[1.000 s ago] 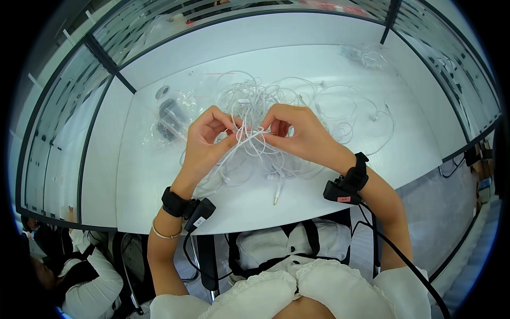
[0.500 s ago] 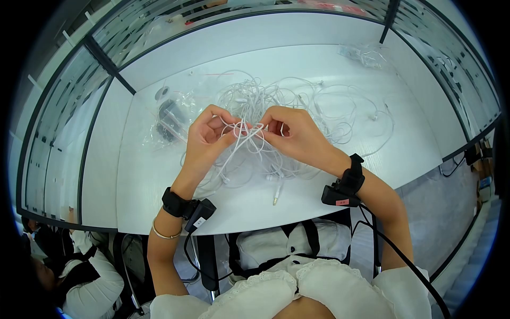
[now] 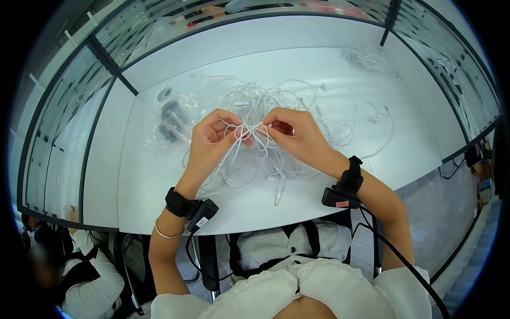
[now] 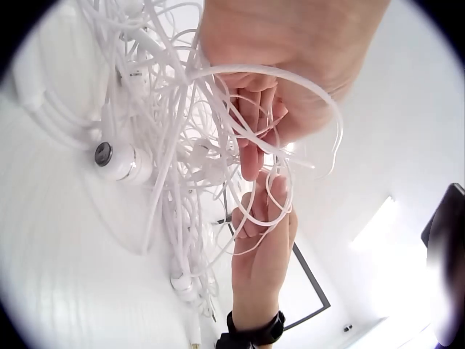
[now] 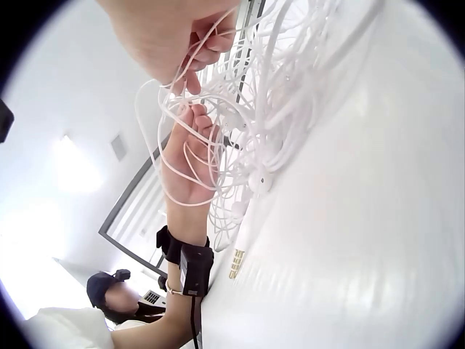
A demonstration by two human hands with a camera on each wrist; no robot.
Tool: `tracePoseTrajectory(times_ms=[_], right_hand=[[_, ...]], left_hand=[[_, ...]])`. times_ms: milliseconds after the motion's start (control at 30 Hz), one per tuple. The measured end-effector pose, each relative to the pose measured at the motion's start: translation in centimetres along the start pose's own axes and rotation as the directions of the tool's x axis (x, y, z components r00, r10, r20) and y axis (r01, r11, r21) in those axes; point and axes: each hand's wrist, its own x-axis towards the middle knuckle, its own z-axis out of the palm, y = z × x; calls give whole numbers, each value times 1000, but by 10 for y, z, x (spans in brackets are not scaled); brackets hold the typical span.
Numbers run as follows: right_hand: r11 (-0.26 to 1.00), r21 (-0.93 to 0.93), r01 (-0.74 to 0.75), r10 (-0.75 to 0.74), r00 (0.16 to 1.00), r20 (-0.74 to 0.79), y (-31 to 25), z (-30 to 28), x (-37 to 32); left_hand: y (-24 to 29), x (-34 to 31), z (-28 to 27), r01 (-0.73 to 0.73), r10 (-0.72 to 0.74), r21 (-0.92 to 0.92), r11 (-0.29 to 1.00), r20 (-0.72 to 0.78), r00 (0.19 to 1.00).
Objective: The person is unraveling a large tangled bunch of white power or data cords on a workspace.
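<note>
Both your hands are over the white earphone cable tangle (image 3: 248,98), mid-bench, with loops running down toward the front edge. Your left hand (image 3: 208,144) has thumb and fingertips pinched on white strands. Your right hand (image 3: 305,139) pinches the strands too, thumb against index, other fingers curled in. The hands are close together, fingertips nearly meeting at the crossing loops; can't tell exactly how many strands each has.

One gold-tipped plug (image 3: 277,201) hangs out of the bundle near the front edge of the bench (image 3: 385,159), pointing at you. Left wrist view: earbud (image 4: 120,160) with a dark mesh end beside the tangle. More loose cable spreads toward the right edge.

Left of the tangle, toward the left edge: clear plastic bag (image 3: 187,101) with a dark item (image 3: 172,114). Second clear bag (image 3: 371,58) near the far right corner.
</note>
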Motion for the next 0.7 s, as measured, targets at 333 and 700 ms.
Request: tracePoseTrajectory(times_ms=[333, 700], right_hand=[[995, 27, 94, -95, 994, 45, -1, -2, -1], [938, 316, -142, 115, 988, 103, -2, -1, -3]], left_hand=[[-4, 0, -1, -46, 52, 92, 995, -58, 997], [-6, 0, -2, -76, 86, 228, 971, -32, 996]])
